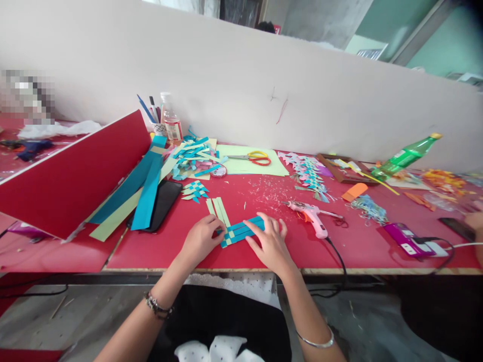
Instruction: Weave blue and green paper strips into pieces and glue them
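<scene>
A small weave of blue and pale green paper strips (237, 232) lies on the red table (287, 201) near its front edge. My left hand (200, 239) has its fingers curled and pinches the weave's left end, where the green strips (218, 210) run away from me. My right hand (268, 240) lies on the weave's right end, fingers spread and pressing the blue strips down.
A pink glue gun (311, 217) with a black cord lies right of my hands. Farther back are red-handled scissors (256, 158), cut paper pieces (196, 156), a black phone (162, 203) under long strips, a red board (71, 176) and a green bottle (405, 157). Another person's hand (476, 223) shows at the right edge.
</scene>
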Motion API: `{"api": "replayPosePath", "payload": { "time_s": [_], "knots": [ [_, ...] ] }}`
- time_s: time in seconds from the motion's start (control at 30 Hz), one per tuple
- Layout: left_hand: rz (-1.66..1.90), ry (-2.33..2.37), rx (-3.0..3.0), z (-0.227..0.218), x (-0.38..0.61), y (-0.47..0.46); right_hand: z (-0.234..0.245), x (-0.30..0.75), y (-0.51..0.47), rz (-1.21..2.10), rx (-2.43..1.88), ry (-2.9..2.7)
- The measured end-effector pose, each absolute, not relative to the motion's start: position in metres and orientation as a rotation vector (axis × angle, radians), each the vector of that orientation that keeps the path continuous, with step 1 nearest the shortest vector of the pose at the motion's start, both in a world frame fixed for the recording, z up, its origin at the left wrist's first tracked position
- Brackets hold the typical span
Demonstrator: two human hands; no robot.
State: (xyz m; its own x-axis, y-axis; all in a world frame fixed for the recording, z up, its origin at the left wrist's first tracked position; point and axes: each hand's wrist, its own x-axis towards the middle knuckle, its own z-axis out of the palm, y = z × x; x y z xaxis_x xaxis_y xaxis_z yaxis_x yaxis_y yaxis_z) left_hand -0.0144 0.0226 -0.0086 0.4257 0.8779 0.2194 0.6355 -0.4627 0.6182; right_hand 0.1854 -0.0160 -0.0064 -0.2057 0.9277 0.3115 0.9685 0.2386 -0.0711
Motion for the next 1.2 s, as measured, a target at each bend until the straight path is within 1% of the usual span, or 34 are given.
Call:
{"api": "replayPosePath", "payload": {
  "time_s": [0.27, 0.57, 0.8, 1.0, 1.2],
  "knots": [
    [0.733, 1.280, 2.225, -0.008, -0.015, 0.023, -0.009, 0.190, -0.015, -0.191, -1.860, -2.157],
    [0.723, 1.286, 2.244, -0.008, -0.014, 0.022, -0.010, 0.194, -0.015, -0.330, -1.926, -2.008],
    [0.712, 1.308, 2.340, -0.009, -0.013, 0.022, -0.002, 0.174, -0.020, -0.111, -1.658, -2.316],
    [0.665, 1.286, 2.497, -0.007, -0.013, 0.018, -0.005, 0.170, -0.019, -0.074, -1.686, -2.276],
    [0.652, 1.290, 2.506, -0.009, -0.014, 0.018, -0.005, 0.170, -0.020, -0.055, -1.676, -2.251]
  ]
}}
